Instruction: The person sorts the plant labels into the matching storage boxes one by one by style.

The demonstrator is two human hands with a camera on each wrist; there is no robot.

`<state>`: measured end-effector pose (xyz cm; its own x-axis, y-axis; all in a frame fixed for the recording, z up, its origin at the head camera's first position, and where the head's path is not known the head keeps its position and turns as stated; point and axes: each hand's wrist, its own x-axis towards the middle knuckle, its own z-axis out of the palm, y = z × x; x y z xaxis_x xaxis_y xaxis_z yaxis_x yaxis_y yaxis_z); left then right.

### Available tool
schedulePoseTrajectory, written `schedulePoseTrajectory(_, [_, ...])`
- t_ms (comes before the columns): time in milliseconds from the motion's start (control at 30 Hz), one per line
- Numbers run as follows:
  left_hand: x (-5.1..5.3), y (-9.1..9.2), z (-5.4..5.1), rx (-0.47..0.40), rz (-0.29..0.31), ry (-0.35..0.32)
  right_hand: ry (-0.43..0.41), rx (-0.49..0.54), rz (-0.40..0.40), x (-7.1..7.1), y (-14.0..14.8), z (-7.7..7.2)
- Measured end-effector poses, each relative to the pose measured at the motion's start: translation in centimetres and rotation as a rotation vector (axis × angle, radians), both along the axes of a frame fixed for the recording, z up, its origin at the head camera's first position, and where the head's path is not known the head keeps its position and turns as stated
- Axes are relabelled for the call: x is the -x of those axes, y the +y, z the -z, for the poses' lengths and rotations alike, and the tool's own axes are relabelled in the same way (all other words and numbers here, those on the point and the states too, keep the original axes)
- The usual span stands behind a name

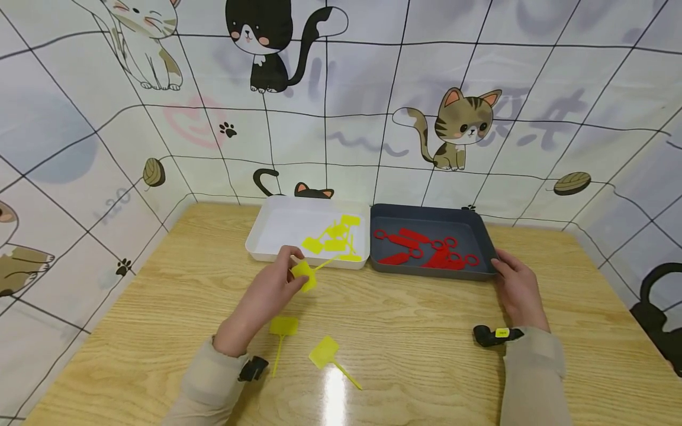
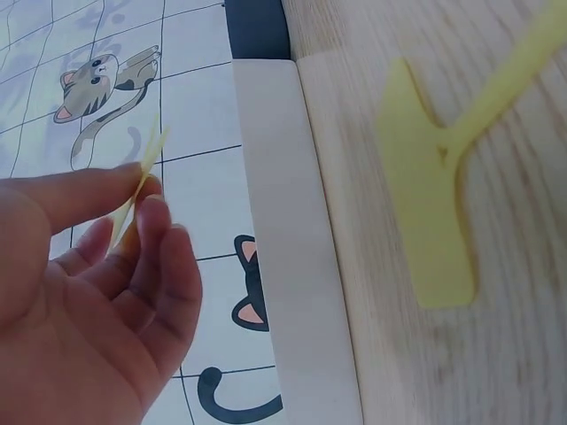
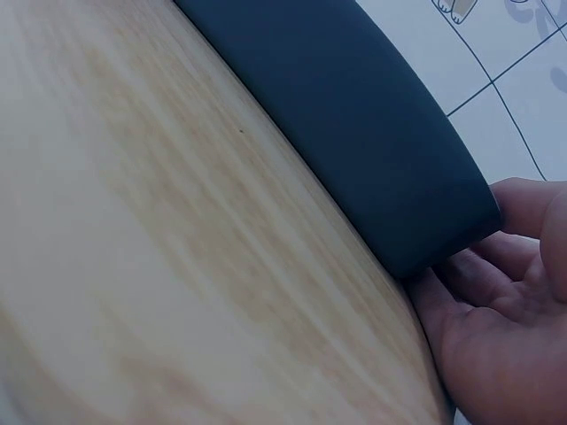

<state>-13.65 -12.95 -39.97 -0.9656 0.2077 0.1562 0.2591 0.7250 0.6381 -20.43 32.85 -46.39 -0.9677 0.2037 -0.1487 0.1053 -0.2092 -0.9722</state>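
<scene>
My left hand (image 1: 272, 284) pinches a yellow T-shaped plastic tag (image 1: 305, 276) between thumb and fingers, just in front of the white tray (image 1: 272, 228). In the left wrist view that tag (image 2: 127, 208) is seen nearly edge-on. Two similar tags lie on the table near the left forearm, one (image 1: 284, 325) with its stem toward me and another (image 1: 324, 352) to its right. At the right, my right hand (image 1: 519, 290) holds the front right corner of the dark grey tray (image 1: 487, 248). The right wrist view shows the thumb on the tray's wall (image 3: 381, 150) and fingers under its corner.
Several yellow tags (image 1: 335, 244) lie in the right part of the white tray. Several red tags with rings (image 1: 407, 241) are in the dark tray. Both trays stand side by side on the wooden table (image 1: 415, 343), against a cat-patterned cloth backdrop (image 1: 362, 136).
</scene>
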Motion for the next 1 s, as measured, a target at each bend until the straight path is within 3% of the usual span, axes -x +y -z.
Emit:
schedulePoseTrajectory(200, [0.0, -0.1, -0.1, -0.012, -0.019, 0.023, 0.012, 0.007, -0.003, -0.1, 0.0, 0.0])
schedulePoseTrajectory(533, [0.5, -0.5, 0.2, -0.001, 0.027, 0.057, 0.013, -0.006, -0.002, -0.2, 0.0, -0.1])
schedulePoseTrajectory(867, [2.3, -1.4, 0.5, -0.12, -0.009, 0.115, 0.003, 0.028, -0.013, -0.1, -0.1, -0.2])
schedulePoseTrajectory(1000, [3.4, -1.8, 0.8, -0.106, -0.021, 0.136, 0.0, 0.021, -0.006, -0.1, -0.1, -0.3])
